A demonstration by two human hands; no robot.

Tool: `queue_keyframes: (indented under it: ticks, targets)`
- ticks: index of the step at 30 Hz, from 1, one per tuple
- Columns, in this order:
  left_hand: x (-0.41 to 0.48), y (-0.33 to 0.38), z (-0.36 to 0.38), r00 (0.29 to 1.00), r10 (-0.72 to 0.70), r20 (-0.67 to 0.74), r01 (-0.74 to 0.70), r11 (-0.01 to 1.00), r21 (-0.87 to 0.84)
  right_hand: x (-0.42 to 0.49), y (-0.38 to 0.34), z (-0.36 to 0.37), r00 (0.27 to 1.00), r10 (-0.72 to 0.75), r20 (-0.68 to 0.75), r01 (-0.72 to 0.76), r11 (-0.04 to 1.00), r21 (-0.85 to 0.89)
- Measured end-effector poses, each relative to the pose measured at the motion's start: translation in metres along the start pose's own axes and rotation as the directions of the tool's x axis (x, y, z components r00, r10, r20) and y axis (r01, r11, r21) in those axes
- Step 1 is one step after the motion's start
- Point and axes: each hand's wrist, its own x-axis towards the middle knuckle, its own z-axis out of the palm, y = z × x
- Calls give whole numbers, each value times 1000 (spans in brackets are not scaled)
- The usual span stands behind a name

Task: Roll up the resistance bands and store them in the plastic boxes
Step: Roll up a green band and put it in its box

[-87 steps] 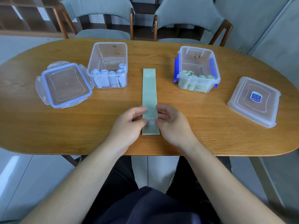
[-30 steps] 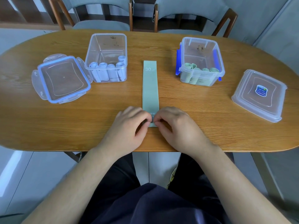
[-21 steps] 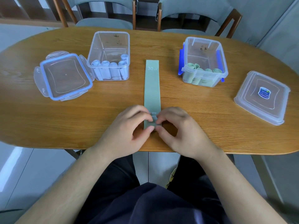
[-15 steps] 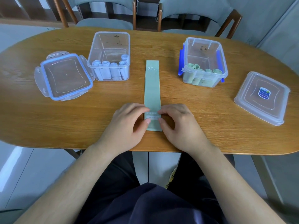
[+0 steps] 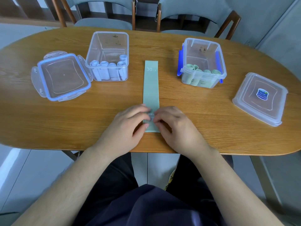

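On the table (image 5: pixel 48 121), a green band (image 5: pixel 151 85) marked "30 LB" lies flat, running straight away from the person, its near end just short of the table's near edge. Both hands rest on that near part: the left hand (image 5: pixel 126 128) and right hand (image 5: pixel 175 126) curl inward with fingertips meeting on the band, pinching it between them; how much is rolled there is blurred. Left of the band stands an open box (image 5: pixel 108 46) with pale blue rolls (image 5: pixel 108 69) standing along its near wall, and beside it, further left, lies a lid with a blue rim (image 5: pixel 62 77). Right of the band is a second open box with blue clips (image 5: pixel 203 51) holding green rolls (image 5: pixel 203 72), and well to its right lies a clear lid with a sticker (image 5: pixel 259 98).
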Motion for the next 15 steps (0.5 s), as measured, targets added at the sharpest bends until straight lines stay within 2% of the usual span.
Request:
queue_keyframes:
  ticks: [7,15]
  targets:
    - [-1,1,-5,998,2,62,2,998,-70,-4,1,-17,989,15,147,-31,994,107]
    - [3,-2,-3,998,-11,59,16,996,-90,0,3,-15,983,79,165,-99,988,120]
